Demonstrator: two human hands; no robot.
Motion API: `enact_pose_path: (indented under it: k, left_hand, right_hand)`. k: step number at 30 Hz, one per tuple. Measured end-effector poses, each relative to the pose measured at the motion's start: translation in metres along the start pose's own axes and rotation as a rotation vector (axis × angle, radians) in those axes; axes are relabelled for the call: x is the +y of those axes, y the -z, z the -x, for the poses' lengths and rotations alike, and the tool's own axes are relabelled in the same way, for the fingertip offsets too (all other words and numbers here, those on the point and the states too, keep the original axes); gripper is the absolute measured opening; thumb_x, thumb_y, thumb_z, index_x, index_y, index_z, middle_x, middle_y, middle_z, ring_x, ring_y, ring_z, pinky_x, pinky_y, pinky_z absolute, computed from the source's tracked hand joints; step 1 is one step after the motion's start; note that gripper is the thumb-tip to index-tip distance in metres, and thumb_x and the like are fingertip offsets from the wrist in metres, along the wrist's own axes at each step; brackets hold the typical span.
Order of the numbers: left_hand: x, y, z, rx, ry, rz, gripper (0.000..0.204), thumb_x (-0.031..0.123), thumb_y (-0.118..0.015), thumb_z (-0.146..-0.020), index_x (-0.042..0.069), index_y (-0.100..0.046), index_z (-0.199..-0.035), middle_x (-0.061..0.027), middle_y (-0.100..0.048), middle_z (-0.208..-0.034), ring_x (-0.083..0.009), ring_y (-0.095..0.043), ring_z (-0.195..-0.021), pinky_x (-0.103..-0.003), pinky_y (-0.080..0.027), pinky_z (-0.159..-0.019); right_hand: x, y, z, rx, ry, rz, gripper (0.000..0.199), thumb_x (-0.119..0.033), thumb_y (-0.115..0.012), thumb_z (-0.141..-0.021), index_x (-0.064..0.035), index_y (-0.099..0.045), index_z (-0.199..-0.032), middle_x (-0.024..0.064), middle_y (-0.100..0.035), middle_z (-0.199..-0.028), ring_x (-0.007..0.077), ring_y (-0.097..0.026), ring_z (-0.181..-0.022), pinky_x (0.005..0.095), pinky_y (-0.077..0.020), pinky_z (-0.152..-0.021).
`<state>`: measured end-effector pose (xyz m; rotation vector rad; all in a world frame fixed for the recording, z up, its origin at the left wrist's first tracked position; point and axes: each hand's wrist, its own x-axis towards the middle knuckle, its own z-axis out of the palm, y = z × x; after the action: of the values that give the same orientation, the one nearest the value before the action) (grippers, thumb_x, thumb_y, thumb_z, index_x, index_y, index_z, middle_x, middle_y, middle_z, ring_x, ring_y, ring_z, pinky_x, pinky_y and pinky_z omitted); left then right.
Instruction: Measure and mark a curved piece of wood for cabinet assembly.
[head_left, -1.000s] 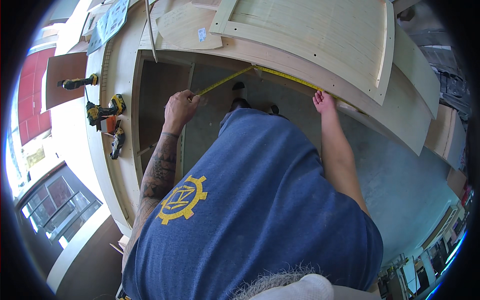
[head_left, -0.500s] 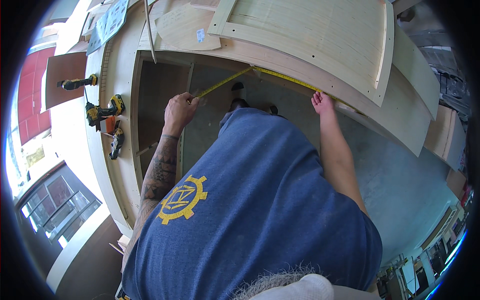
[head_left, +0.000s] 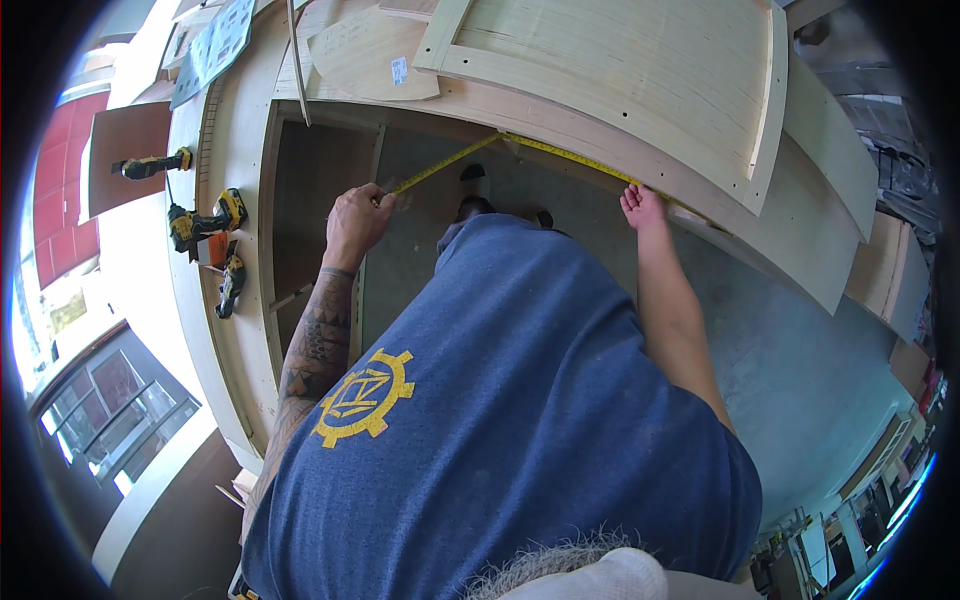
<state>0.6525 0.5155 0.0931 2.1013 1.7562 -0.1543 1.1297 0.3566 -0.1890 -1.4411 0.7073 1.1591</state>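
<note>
A yellow tape measure blade point(head_left: 570, 155) runs along the front edge of the wooden frame, bends at a corner near the middle, and slants down to the left. My left hand point(head_left: 354, 222) is closed on the blade's left end, over the opening in the cabinet frame. My right hand point(head_left: 643, 207) pinches the blade against the wood edge with curled fingers. Past these fingers a short stretch of blade continues to the right. Whatever lies inside my left fist is hidden.
A framed plywood panel point(head_left: 610, 80) lies on the bench ahead, beside a thin labelled wood sheet point(head_left: 375, 55). On the left ledge rest a cordless drill point(head_left: 205, 222) and other power tools point(head_left: 152, 165). Grey floor point(head_left: 790, 350) spreads to the right.
</note>
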Motion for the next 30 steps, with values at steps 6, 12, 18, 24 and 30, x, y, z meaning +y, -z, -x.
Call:
enact_pose_path:
  k: [6, 12, 18, 24, 30]
  left_hand:
    - [-0.0001, 0.0007, -0.0013, -0.010, 0.012, -0.009, 0.036, 0.036, -0.065, -0.088, 0.004, -0.076, -0.100, -0.0194, -0.074, -0.097, -0.0358, -0.071, -0.095, -0.044, -0.054, -0.087]
    - [0.0013, 0.0029, -0.0006, -0.019, 0.022, -0.007, 0.036, 0.036, -0.065, -0.088, 0.003, -0.076, -0.100, -0.0195, -0.074, -0.097, -0.0351, -0.071, -0.095, -0.043, -0.054, -0.088]
    - [0.0012, 0.0029, -0.0017, -0.018, 0.024, -0.007, 0.036, 0.036, -0.065, -0.089, 0.003, -0.076, -0.100, -0.0194, -0.074, -0.098, -0.0345, -0.071, -0.096, -0.043, -0.054, -0.089]
    - [-0.0008, 0.0015, -0.0033, -0.009, 0.007, -0.017, 0.036, 0.036, -0.065, -0.089, 0.004, -0.076, -0.100, -0.0193, -0.074, -0.098, -0.0348, -0.071, -0.096, -0.043, -0.054, -0.088]
    - [-0.0006, 0.0012, -0.0026, -0.018, 0.022, -0.006, 0.035, 0.035, -0.065, -0.088, 0.004, -0.076, -0.100, -0.0193, -0.074, -0.097, -0.0347, -0.071, -0.096, -0.043, -0.054, -0.088]
  right_hand:
    - [-0.0001, -0.0003, 0.0001, 0.001, 0.003, 0.000, 0.013, -0.022, -0.056, -0.103, -0.0117, -0.064, -0.106, 0.0009, -0.068, -0.100, 0.0178, -0.064, -0.097, 0.0424, -0.0453, -0.104]
    - [0.0006, 0.0002, -0.0012, -0.005, 0.004, -0.004, 0.014, -0.022, -0.057, -0.103, -0.0112, -0.064, -0.106, 0.0010, -0.068, -0.100, 0.0178, -0.064, -0.098, 0.0424, -0.0452, -0.104]
    - [0.0006, 0.0029, -0.0043, -0.016, 0.001, -0.005, 0.014, -0.023, -0.057, -0.103, -0.0112, -0.064, -0.105, 0.0011, -0.067, -0.101, 0.0178, -0.063, -0.099, 0.0426, -0.0446, -0.105]
    - [0.0012, 0.0021, -0.0028, -0.014, 0.002, -0.011, 0.014, -0.023, -0.057, -0.103, -0.0113, -0.063, -0.106, 0.0008, -0.067, -0.100, 0.0179, -0.063, -0.099, 0.0428, -0.0442, -0.106]
    - [0.0004, -0.0001, 0.0004, -0.012, 0.004, -0.007, 0.014, -0.024, -0.057, -0.103, -0.0117, -0.063, -0.105, 0.0006, -0.067, -0.100, 0.0178, -0.063, -0.098, 0.0425, -0.0443, -0.105]
